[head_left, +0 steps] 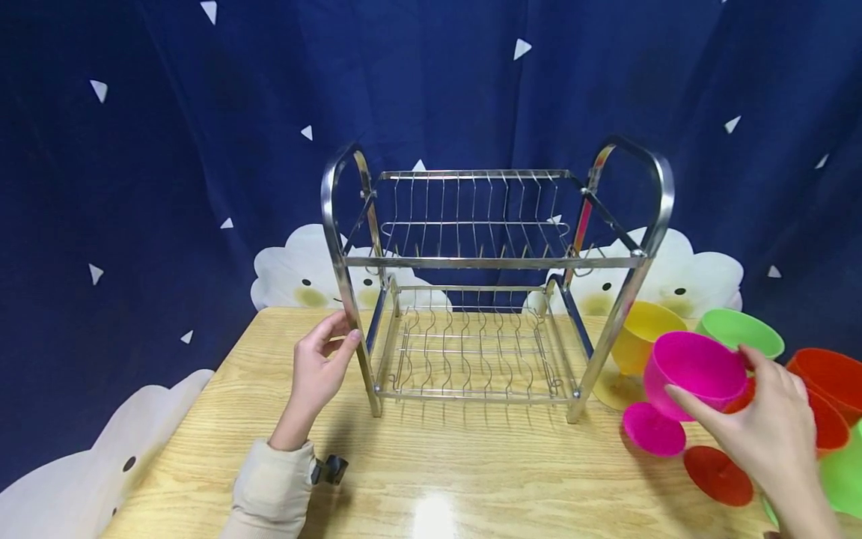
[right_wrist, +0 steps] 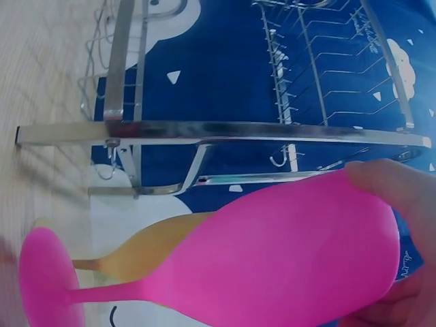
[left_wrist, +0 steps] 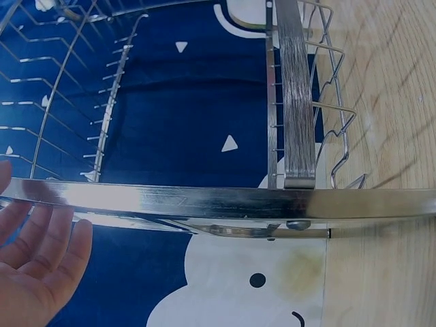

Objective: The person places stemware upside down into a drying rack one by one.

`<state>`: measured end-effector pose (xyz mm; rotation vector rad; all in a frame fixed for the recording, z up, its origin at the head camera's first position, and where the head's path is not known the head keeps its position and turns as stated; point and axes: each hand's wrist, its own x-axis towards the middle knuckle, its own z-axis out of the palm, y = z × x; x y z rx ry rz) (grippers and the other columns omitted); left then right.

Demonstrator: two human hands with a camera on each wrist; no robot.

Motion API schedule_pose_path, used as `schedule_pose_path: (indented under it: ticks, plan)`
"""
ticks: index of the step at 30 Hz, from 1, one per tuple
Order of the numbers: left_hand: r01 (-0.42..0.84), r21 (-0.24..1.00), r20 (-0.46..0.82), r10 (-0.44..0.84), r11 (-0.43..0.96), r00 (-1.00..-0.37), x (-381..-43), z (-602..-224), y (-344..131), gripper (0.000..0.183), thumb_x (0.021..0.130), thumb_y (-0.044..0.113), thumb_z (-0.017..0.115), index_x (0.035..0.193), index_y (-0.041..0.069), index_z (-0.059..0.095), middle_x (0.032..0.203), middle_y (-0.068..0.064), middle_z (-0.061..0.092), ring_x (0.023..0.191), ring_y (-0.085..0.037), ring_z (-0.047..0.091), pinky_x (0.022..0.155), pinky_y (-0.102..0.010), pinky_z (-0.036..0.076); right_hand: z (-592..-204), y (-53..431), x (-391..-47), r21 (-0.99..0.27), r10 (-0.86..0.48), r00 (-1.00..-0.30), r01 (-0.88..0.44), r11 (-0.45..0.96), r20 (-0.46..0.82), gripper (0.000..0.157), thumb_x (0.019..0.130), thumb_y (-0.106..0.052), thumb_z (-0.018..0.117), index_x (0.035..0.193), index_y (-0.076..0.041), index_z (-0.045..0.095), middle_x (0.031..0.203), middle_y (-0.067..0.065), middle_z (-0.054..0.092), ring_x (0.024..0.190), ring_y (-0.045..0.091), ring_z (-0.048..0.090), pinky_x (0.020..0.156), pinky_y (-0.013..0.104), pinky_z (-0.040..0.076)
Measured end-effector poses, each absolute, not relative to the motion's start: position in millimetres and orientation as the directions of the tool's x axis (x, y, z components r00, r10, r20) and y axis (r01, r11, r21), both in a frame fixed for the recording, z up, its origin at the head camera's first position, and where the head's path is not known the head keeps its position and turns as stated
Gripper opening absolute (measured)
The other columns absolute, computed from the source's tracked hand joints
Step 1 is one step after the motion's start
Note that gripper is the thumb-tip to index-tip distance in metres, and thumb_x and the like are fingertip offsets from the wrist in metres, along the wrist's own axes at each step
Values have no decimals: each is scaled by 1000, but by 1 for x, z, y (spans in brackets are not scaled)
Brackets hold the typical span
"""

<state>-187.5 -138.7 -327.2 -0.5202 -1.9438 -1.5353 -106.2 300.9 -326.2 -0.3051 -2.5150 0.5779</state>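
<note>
A two-tier metal dish rack point(head_left: 485, 263) stands on the wooden table. My left hand point(head_left: 319, 370) holds its left front post, thumb on one side and fingers on the other. In the left wrist view, the fingertips point(left_wrist: 58, 225) lie right against the metal post point(left_wrist: 170, 199). My right hand point(head_left: 774, 419) grips a pink plastic goblet point(head_left: 697, 367) by its bowl, thumb and fingers at opposite sides. The right wrist view shows the pink goblet's stem point(right_wrist: 109, 293) and round foot point(right_wrist: 48, 279) pointing left, near the rack's right side post point(right_wrist: 225, 131).
Beside the rack on the right are a yellow goblet point(head_left: 633, 340), a light green goblet point(head_left: 744, 333) and red goblets point(head_left: 835, 374). More light green point(head_left: 845, 475) shows at the right edge. A dark blue curtain point(head_left: 438, 82) with white shapes hangs behind the table point(head_left: 471, 464).
</note>
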Motion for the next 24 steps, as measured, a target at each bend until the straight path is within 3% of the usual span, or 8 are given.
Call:
schedule_pose_path:
  ticks: [1, 4, 6, 8, 12, 16, 24]
  plan:
    - [640, 727, 671, -62, 248, -739, -190, -330, -140, 23, 79, -16, 56, 102, -21, 55, 85, -31, 60, 78, 1, 56, 69, -14, 49, -326, 300, -105, -471, 330, -830, 93, 877, 450, 92, 69, -33, 78, 133, 12, 30, 111, 35, 41, 101, 48, 34, 63, 55, 40]
    - [639, 729, 671, -69, 243, -739, -198, -339, -143, 22, 81, -14, 57, 102, -18, 57, 86, -29, 61, 78, 1, 57, 71, -14, 50, -323, 299, -102, -514, 349, -820, 79, 854, 454, 91, 68, -30, 80, 134, 9, 31, 113, 32, 42, 97, 47, 38, 58, 31, 44]
    - [636, 732, 668, -74, 243, -740, -202, -344, -145, 21, 81, -13, 57, 103, -17, 57, 87, -28, 61, 78, 0, 57, 71, -15, 50, -322, 298, -100, -552, 367, -810, 65, 832, 458, 90, 67, -28, 81, 135, 6, 32, 115, 31, 44, 97, 46, 41, 54, 15, 37]
    - [636, 731, 669, -76, 248, -739, -203, -346, -146, 21, 82, -11, 57, 103, -16, 58, 87, -27, 62, 78, 0, 58, 72, -15, 50, -322, 297, -99, -588, 387, -802, 55, 807, 456, 88, 67, -26, 81, 136, 4, 33, 116, 29, 44, 97, 44, 42, 51, 5, 27]
    - [640, 730, 672, -77, 242, -737, -205, -348, -147, 20, 83, -8, 58, 102, -15, 58, 87, -27, 62, 78, -1, 58, 71, -15, 50, -324, 294, -97, -640, 421, -795, 56, 766, 436, 85, 68, -22, 80, 137, -1, 35, 118, 26, 46, 90, 26, 42, 53, 0, 28]
    - [636, 736, 666, -82, 232, -741, -206, -348, -146, 19, 83, -8, 58, 101, -15, 59, 85, -27, 62, 76, -2, 58, 71, -16, 50, -326, 293, -94, -658, 420, -800, 42, 752, 429, 81, 69, -20, 80, 135, -3, 38, 118, 25, 46, 83, 1, 34, 54, -2, 31]
    - [628, 735, 666, -96, 255, -740, -207, -347, -147, 16, 83, -7, 59, 98, -13, 61, 82, -25, 63, 72, -2, 59, 69, -16, 51, -326, 286, -89, -666, 369, -816, -26, 745, 445, 78, 68, -18, 81, 133, -4, 41, 117, 22, 47, 80, -12, 33, 58, -2, 33]
